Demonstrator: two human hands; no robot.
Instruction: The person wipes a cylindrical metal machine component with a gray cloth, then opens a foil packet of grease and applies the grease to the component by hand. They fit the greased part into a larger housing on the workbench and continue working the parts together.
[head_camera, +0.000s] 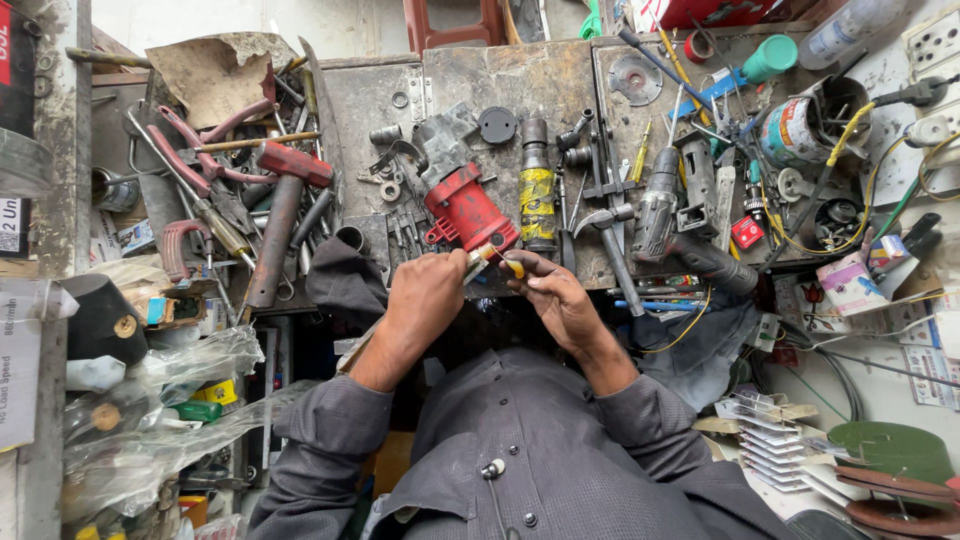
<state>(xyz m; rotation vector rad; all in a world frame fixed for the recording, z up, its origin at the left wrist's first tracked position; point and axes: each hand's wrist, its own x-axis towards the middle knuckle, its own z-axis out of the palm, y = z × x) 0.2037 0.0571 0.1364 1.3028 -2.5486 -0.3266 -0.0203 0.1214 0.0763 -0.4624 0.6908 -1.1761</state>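
A red power-tool motor housing (466, 212) lies tilted at the front edge of the metal workbench (540, 75). My left hand (428, 292) grips it at its near end, pinching a small metal part against it. My right hand (553, 290) holds a screwdriver with a yellow-orange handle (507, 264), its tip pointing left at the housing's near end. The two hands almost meet over the bench's front edge. A yellow and black cylindrical tool body (537, 198) lies just right of the housing.
A large red-headed hammer (285, 215), pliers and screwdrivers are piled at the left. A grey drill (660, 215), a claw hammer (610, 240), loose washers and wires crowd the right. Plastic bags (150, 400) sit low on the left, stacked cards (770, 440) low on the right.
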